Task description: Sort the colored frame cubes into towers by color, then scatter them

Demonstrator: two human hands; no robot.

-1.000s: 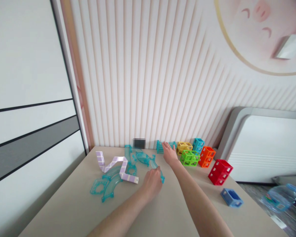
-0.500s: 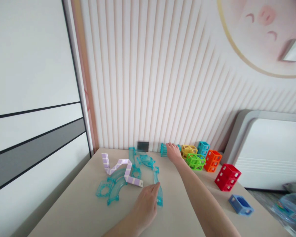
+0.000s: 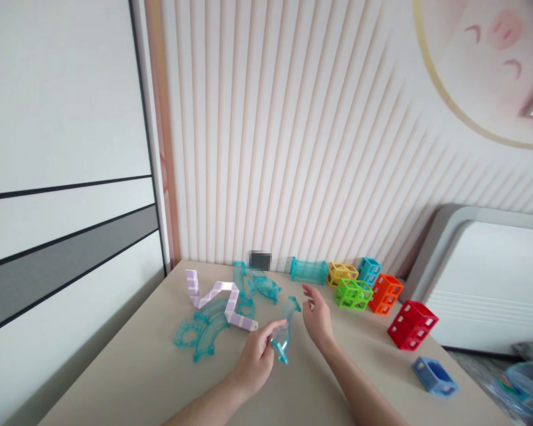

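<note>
The fingers of your left hand close on the near part of a curved teal track piece, which you hold tilted over the middle of the desk; you cannot tell whether its far end touches the surface. Your right hand is just beside the piece's right side, its fingers loosely curled and apart from it.

Left of your hands, a lilac-and-white folding snake puzzle zigzags across teal curved tracks, with a teal plate with a round hole at their left. Beyond, a teal leaf-shaped piece lies near a straight teal piece.

Past your right hand, a teal ribbed piece is near the fluted wall. To its right you have yellow, green, blue-teal and orange frame blocks, then a red frame block and a light-blue frame block nearer you. A blurred clear bottle is off the desk's right edge.
</note>
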